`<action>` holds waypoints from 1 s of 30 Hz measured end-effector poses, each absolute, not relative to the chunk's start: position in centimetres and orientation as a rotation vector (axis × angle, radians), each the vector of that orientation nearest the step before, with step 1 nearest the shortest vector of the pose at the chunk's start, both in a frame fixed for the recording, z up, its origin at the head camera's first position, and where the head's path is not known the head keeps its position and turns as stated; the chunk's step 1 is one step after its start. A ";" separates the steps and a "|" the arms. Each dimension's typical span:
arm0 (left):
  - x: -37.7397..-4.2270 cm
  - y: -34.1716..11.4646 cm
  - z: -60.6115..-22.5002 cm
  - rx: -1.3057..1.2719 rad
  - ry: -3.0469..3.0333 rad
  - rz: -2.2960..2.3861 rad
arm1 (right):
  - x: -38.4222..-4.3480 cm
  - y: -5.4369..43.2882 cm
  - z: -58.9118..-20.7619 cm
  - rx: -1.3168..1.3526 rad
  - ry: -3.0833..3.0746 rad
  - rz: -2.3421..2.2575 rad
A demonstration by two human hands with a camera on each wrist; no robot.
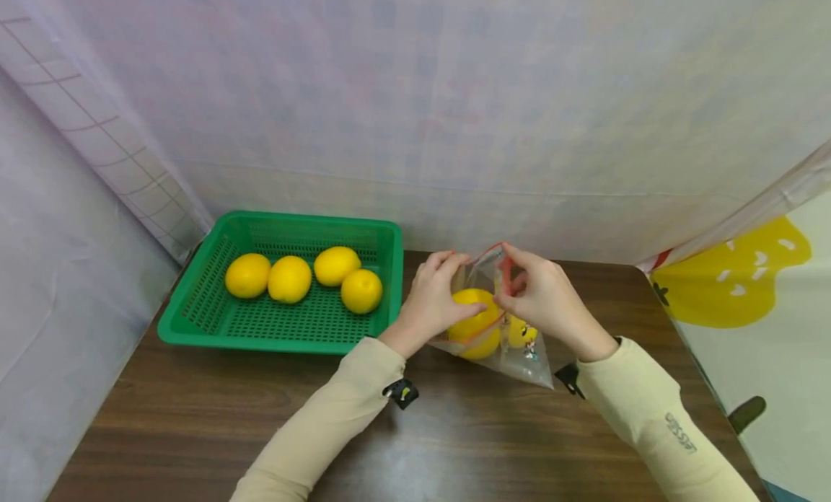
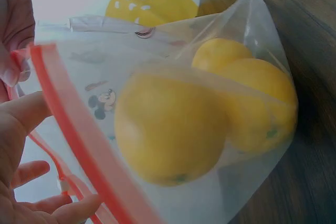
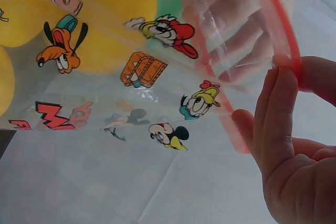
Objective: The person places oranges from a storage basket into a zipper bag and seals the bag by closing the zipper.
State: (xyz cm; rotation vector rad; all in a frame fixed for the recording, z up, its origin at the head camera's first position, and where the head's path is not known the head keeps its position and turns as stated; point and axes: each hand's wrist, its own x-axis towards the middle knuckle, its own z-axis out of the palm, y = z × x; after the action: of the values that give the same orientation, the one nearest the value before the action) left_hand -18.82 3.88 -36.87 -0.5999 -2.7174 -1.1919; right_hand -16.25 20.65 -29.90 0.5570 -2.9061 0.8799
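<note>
- Plastic bag (image 1: pixel 535 373) sits between my two hands, with three yellow fruits (image 2: pixel 170 129) visible inside it, one of them right under my left thumb.
- My right hand (image 1: pixel 548 296) pinches the bag's red rim (image 2: pixel 86 140); my left hand (image 1: pixel 428 300) grips nothing, its loosely spread fingers touching the rim opposite.
- Four more fruits (image 1: pixel 288 279) lie in the green basket (image 1: pixel 260 345), left of my left fingers.
- I'd judge I'm spreading the mouth mid-packing; next probably calls for holding it wide, then reaching left.
</note>
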 end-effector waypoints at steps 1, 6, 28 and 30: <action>-18.9 3.8 -36.9 -0.606 -2.721 -1.187 | -16.3 20.6 -29.9 0.552 -2.902 0.881; -18.8 3.2 -36.8 -0.631 -2.741 -1.158 | -16.4 20.4 -29.9 0.549 -2.887 0.914; -19.6 -4.0 -35.3 -0.484 -2.837 -1.013 | -16.6 20.5 -29.9 0.538 -2.898 0.916; -19.9 -4.7 -35.5 -0.466 -2.830 -0.989 | -16.6 20.5 -30.0 0.533 -2.897 0.910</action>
State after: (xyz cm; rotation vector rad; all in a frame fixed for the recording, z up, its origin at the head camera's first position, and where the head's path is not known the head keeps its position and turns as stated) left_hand -19.89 -4.70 -35.51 -0.4663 -2.8304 -0.9891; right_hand -16.58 20.52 -29.95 0.5331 -2.8973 0.9100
